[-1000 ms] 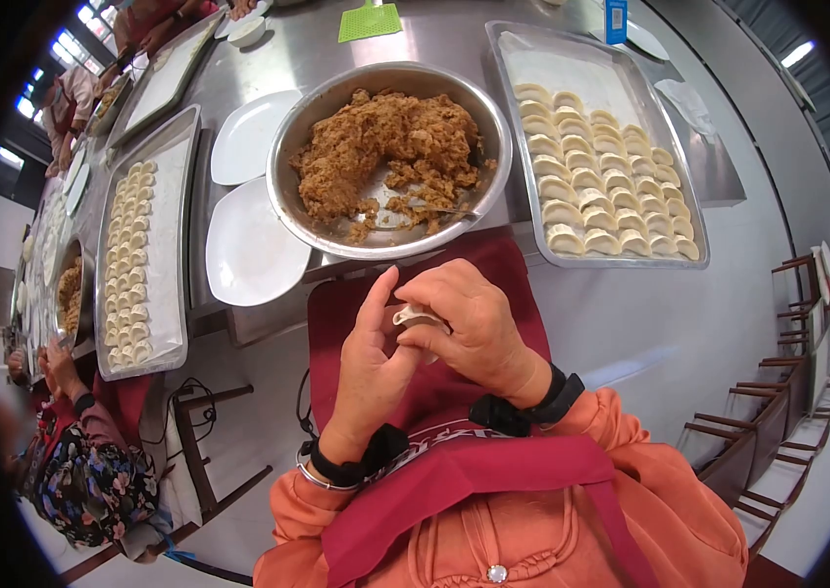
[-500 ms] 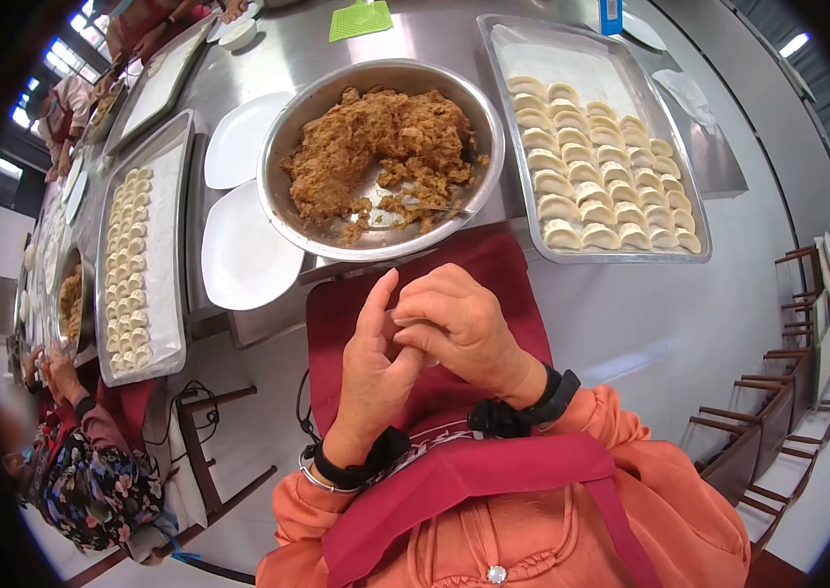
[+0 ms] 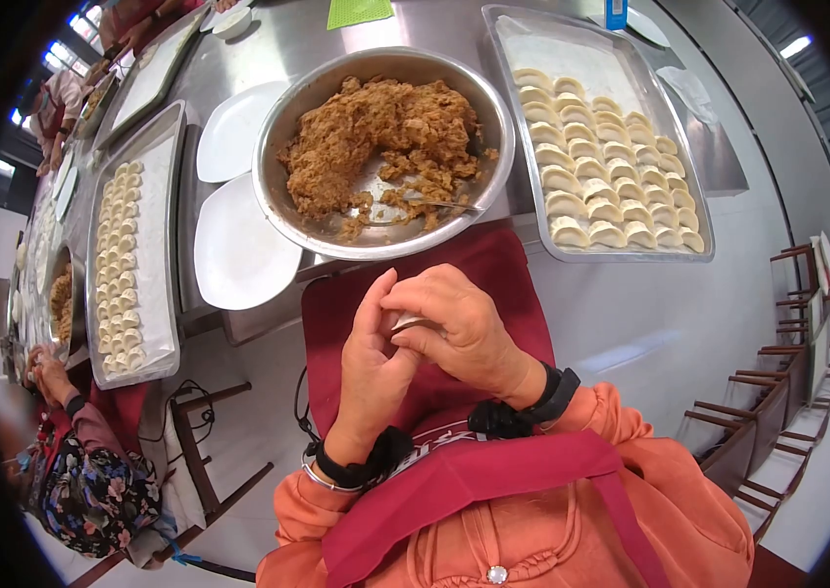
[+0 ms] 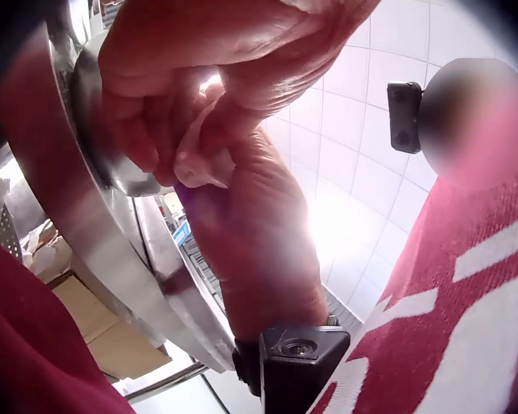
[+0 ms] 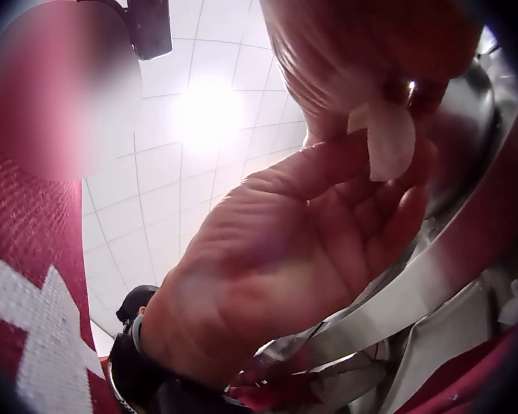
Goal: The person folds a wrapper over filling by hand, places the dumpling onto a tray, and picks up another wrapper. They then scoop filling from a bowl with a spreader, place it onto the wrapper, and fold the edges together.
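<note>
Over the apron, just in front of the basin, both hands meet around a pale dumpling [image 3: 409,321]. My right hand [image 3: 464,318] bends over it from the right, pinching its edge with thumb and fingers. From the other side my left hand [image 3: 376,358] holds it between thumb and fingers. Seen from below in the right wrist view, the dough of the dumpling [image 5: 390,142] hangs as a white curved flap between the hands. In the left wrist view the dumpling [image 4: 192,164] shows a folded edge; fingers hide much of it.
A steel basin [image 3: 268,186] of brown filling [image 3: 366,137] stands at the table edge, a utensil handle [image 3: 444,204] inside. Right of it, a tray [image 3: 572,49] bears rows of dumplings; another tray [image 3: 165,196] lies left beyond white plates [image 3: 243,245]. A person [image 3: 91,470] works at left.
The hands stay together in nearly the same place, fingers shifting along the dumpling. Its dough, covered half a second ago, shows again between them. The head view has shifted slightly.
</note>
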{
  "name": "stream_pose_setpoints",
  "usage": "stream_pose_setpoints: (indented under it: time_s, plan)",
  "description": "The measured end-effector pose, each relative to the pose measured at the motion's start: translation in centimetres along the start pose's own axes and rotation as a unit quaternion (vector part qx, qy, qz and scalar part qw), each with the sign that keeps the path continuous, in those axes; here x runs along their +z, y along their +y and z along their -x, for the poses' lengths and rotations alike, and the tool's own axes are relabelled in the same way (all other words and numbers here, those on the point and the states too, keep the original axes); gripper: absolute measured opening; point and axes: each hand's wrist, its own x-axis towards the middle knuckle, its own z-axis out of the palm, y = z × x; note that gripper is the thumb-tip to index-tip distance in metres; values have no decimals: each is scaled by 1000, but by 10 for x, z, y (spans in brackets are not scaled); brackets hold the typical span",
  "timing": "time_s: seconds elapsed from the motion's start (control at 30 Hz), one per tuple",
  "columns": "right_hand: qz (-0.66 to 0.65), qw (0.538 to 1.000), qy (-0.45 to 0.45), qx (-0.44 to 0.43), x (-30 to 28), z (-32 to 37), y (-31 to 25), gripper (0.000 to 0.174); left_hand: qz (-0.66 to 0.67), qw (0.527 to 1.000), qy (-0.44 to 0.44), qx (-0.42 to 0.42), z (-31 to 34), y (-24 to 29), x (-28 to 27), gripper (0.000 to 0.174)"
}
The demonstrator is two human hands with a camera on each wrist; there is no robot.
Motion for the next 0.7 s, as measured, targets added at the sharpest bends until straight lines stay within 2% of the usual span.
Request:
stream_pose_setpoints:
  time_s: [0.2, 0.37, 0.43, 0.53, 0.7]
  plan:
    - [15, 999, -18, -42, 2, 3, 8, 12, 51, 999, -1, -14, 1, -7, -2, 56]
    - [26, 999, -9, -35, 4, 0, 4, 12, 58, 998, -17, -9, -2, -11, -6, 50]
    - [33, 999, 1, -22, 5, -1, 2, 11, 85, 995, -21, -39, -2, -10, -10, 44]
    - [42, 999, 3, -26, 6, -1, 6, 10, 97, 995, -4, -40, -2, -10, -8, 39]
    - [45, 998, -28, -32, 5, 1, 10, 9, 69, 996, -10, -48, -3, -14, -11, 35]
